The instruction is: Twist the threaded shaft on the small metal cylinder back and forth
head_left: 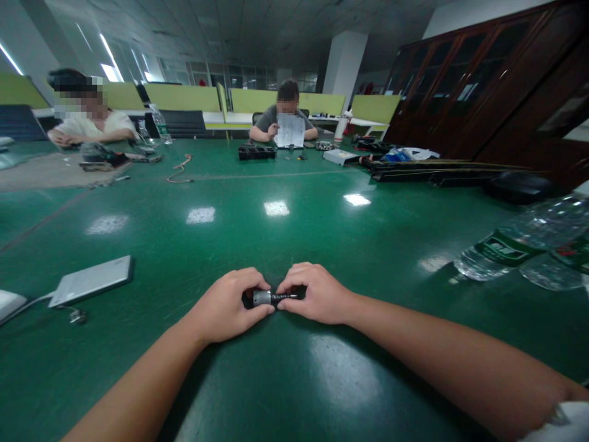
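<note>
At the lower right corner, a white sleeve (564,425) is partly shown. In front of the body, at the near centre of the green worktop (221,227), a small silver cylinder (262,298) is gripped between the thumb and fingers of the left hand (225,308). The dark ridged shaft (278,298) projecting from its right end is held between the thumb and fingers of the right hand (319,294). The two hands are positioned just apart, with the fingertips facing each other. Contact between the cylinder and the worktop cannot be determined.

To the left, a small metal part (77,315) is located just beside a flat silver device (92,281), to which a white cable (37,304) is led. To the right, a clear bottle (501,252) with a green label is laid on its side.

Farther out, a twisted cord (180,172) is placed left of a black tray (256,153); long black rails (405,172) are stacked at the right. A sheet of paper (291,130) is held up by a seated person (264,127) at the far side. A second person (108,127) is seated at the left. The background is occupied by green partitions (184,100) and a dark wooden cabinet (464,92).
</note>
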`<state>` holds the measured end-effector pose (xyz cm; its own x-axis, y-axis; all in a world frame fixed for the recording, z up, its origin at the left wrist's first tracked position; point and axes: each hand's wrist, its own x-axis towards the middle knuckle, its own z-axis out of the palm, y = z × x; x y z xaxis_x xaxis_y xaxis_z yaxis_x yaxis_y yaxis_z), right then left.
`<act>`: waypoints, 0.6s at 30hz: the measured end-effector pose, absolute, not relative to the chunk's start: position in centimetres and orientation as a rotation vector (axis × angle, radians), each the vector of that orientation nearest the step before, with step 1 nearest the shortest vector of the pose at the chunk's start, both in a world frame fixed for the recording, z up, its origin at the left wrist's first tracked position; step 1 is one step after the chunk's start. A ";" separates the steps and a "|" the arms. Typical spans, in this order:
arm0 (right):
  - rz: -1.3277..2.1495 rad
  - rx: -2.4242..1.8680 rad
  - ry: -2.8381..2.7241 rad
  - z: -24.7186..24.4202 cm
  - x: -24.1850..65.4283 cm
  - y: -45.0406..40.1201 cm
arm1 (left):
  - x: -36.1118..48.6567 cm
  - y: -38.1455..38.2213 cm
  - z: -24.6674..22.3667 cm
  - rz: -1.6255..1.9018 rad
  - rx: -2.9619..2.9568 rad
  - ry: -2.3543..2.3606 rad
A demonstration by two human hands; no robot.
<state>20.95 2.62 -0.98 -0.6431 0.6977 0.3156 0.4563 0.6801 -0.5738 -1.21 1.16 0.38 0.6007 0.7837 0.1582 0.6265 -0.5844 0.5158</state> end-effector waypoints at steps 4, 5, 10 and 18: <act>0.624 -0.923 -2.354 -1.0 20.9 2.6 | -1.3 1.2 0.4 0.509 2.417 1.131; 0.626 -0.934 -2.349 -1.0 20.9 2.6 | -1.4 1.2 0.4 0.507 2.417 1.128; 0.612 -0.963 -2.335 -1.2 20.9 2.6 | -1.4 1.1 0.5 0.508 2.429 1.136; 0.576 -1.012 -2.337 -1.2 21.0 2.6 | -1.8 1.4 0.5 0.561 2.437 1.143</act>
